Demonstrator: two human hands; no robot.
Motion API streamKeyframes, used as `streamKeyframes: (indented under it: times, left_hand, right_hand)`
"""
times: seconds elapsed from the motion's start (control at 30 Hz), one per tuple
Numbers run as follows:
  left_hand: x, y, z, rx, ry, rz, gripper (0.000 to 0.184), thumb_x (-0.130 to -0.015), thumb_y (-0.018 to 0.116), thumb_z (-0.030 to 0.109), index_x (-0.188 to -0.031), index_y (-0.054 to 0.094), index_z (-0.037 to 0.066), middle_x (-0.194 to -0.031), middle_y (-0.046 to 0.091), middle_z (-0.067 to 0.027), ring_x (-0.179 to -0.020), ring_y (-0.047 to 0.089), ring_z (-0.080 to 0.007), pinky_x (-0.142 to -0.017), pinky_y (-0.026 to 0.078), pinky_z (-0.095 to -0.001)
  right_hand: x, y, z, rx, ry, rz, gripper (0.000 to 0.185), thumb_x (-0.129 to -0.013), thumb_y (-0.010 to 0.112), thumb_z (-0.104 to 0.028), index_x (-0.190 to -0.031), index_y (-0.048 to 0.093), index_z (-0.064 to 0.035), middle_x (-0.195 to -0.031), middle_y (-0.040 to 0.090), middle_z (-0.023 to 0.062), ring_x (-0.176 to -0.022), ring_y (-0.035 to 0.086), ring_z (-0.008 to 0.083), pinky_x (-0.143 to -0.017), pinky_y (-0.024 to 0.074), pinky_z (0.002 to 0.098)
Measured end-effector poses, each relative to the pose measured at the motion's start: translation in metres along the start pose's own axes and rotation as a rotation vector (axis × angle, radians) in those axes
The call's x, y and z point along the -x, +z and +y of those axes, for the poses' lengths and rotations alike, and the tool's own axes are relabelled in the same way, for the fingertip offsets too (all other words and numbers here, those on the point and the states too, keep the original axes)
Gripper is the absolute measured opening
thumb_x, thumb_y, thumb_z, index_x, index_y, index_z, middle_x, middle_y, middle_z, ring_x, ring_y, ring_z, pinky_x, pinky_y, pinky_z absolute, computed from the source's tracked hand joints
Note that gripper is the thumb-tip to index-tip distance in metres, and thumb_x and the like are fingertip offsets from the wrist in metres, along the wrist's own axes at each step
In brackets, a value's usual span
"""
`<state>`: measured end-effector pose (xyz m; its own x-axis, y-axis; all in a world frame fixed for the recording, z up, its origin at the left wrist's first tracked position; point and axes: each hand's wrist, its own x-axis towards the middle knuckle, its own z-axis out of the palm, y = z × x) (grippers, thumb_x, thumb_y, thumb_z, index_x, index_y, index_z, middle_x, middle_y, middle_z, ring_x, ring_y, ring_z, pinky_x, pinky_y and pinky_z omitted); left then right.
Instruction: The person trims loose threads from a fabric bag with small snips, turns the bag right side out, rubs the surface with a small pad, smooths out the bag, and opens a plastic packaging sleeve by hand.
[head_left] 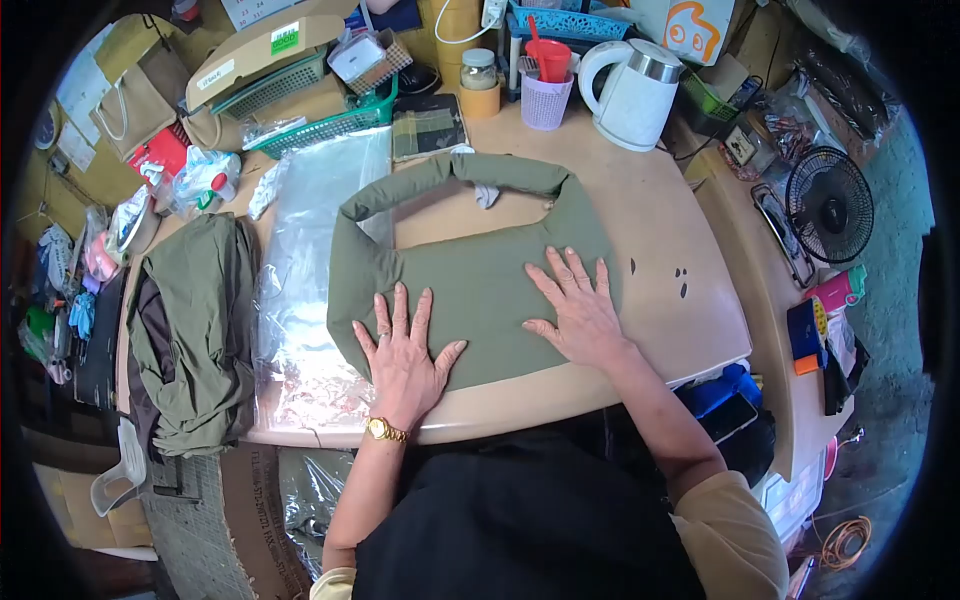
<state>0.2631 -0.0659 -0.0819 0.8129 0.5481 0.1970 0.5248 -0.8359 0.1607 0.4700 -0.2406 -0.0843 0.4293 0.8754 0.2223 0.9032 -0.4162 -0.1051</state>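
Note:
An olive-green padded fabric bag [480, 290] lies flat on the table, its thick handle loop arched toward the far side. My left hand [405, 365], with a gold watch on the wrist, rests palm down on the bag's lower left, fingers spread. On its right part lies my right hand [580, 315], also flat with fingers apart. Neither hand grips anything. Clear plastic sheets [310, 290] lie left of the bag, their right side partly hidden under it. Farther left, a crumpled olive-green cloth piece [195, 330] with a dark lining hangs over the table edge.
The pale table [660, 215] has a curved front edge. Along its back stand a white kettle [635, 95], a lilac basket [547, 102] with a red cup, a jar [479, 75] and a green basket [330, 130]. A black fan [828, 205] stands at right.

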Motion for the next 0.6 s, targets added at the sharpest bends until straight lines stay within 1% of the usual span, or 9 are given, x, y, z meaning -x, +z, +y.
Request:
streamKeyframes:
  times: [0.13,0.23,0.3,0.33,0.4,0.47,0.53,0.57,0.6]
  left_hand:
    - [0.012,-0.009,0.005,0.004,-0.03,-0.104,0.081,-0.091,0.055,0.058,-0.154,0.032,0.013,-0.161,0.022,-0.0194,-0.149,0.014,-0.0449,-0.113,0.008,-0.0707]
    - [0.029,-0.017,0.008,0.001,-0.02,-0.174,0.082,-0.09,0.056,0.059,-0.154,0.033,0.014,-0.161,0.022,-0.0197,-0.149,0.015,-0.0453,-0.113,0.008,-0.0709]
    - [0.033,-0.016,0.008,-0.007,-0.005,-0.174,0.082,-0.089,0.056,0.059,-0.154,0.034,0.014,-0.161,0.022,-0.0201,-0.149,0.014,-0.0455,-0.113,0.008,-0.0711]
    - [0.033,-0.015,0.008,-0.007,-0.002,-0.177,0.082,-0.089,0.056,0.06,-0.154,0.033,0.015,-0.161,0.022,-0.0204,-0.149,0.014,-0.0455,-0.113,0.008,-0.0711]
    - [0.03,-0.015,0.009,-0.01,0.003,-0.171,0.082,-0.09,0.055,0.06,-0.154,0.033,0.015,-0.161,0.022,-0.0206,-0.149,0.014,-0.0455,-0.113,0.008,-0.0711]
    - [0.032,-0.015,0.008,-0.012,0.01,-0.175,0.083,-0.09,0.055,0.061,-0.154,0.033,0.014,-0.161,0.022,-0.0212,-0.149,0.014,-0.0459,-0.113,0.009,-0.0716]
    - [0.031,-0.017,0.007,-0.004,0.01,-0.181,0.083,-0.09,0.054,0.061,-0.154,0.032,0.014,-0.161,0.02,-0.0209,-0.149,0.013,-0.0464,-0.112,0.009,-0.0728]
    - [0.032,-0.018,0.007,0.011,0.011,-0.199,0.083,-0.09,0.054,0.061,-0.154,0.032,0.014,-0.162,0.018,-0.0207,-0.149,0.011,-0.0469,-0.111,0.009,-0.074]
    - [0.033,-0.021,0.008,-0.074,0.037,-0.129,0.079,-0.089,0.056,0.06,-0.152,0.037,0.015,-0.155,0.035,-0.0203,-0.144,0.028,-0.0431,-0.113,0.021,-0.0669]
  right_hand:
    - [0.009,-0.012,-0.005,0.007,0.012,-0.097,0.074,-0.091,0.057,-0.059,-0.151,0.037,-0.0215,-0.158,0.031,0.016,-0.148,0.023,0.0365,-0.115,0.0147,0.0664]
    - [0.006,-0.049,-0.012,-0.04,0.003,-0.238,0.075,-0.09,0.058,-0.057,-0.149,0.041,-0.015,-0.157,0.03,0.0193,-0.148,0.024,0.0353,-0.116,0.0168,0.0632]
    - [-0.03,-0.084,-0.017,-0.12,0.13,-0.799,0.076,-0.089,0.061,-0.056,-0.146,0.045,-0.0075,-0.153,0.037,0.0203,-0.142,0.035,0.0372,-0.117,0.0233,0.0536]
    - [-0.043,-0.079,-0.018,-0.124,0.132,-0.797,0.076,-0.089,0.061,-0.056,-0.146,0.045,-0.0075,-0.153,0.037,0.0203,-0.142,0.035,0.0372,-0.117,0.0233,0.0536]
    - [-0.072,-0.049,-0.016,-0.213,-0.108,-0.279,0.07,-0.09,0.062,-0.053,-0.135,0.054,-0.0001,-0.139,0.052,0.0235,-0.132,0.048,0.038,-0.114,0.0308,0.0481]
    - [-0.111,0.026,-0.007,-0.233,-0.197,-0.016,0.061,-0.091,0.063,-0.048,-0.126,0.058,0.0021,-0.13,0.058,0.0246,-0.126,0.052,0.0381,-0.108,0.0363,0.0497]
    - [-0.153,0.028,-0.012,-0.247,-0.031,-0.149,0.054,-0.091,0.065,-0.043,-0.119,0.061,0.0028,-0.123,0.061,0.0263,-0.123,0.054,0.0371,-0.103,0.0425,0.0492]
    - [-0.165,0.025,-0.01,-0.251,-0.035,-0.145,0.054,-0.091,0.065,-0.043,-0.119,0.061,0.0028,-0.123,0.061,0.0263,-0.123,0.054,0.0371,-0.103,0.0425,0.0492]
    - [-0.174,0.018,-0.009,-0.215,-0.041,-0.268,0.051,-0.09,0.066,-0.043,-0.116,0.062,0.0017,-0.121,0.062,0.0265,-0.118,0.057,0.0377,-0.098,0.0454,0.0478]
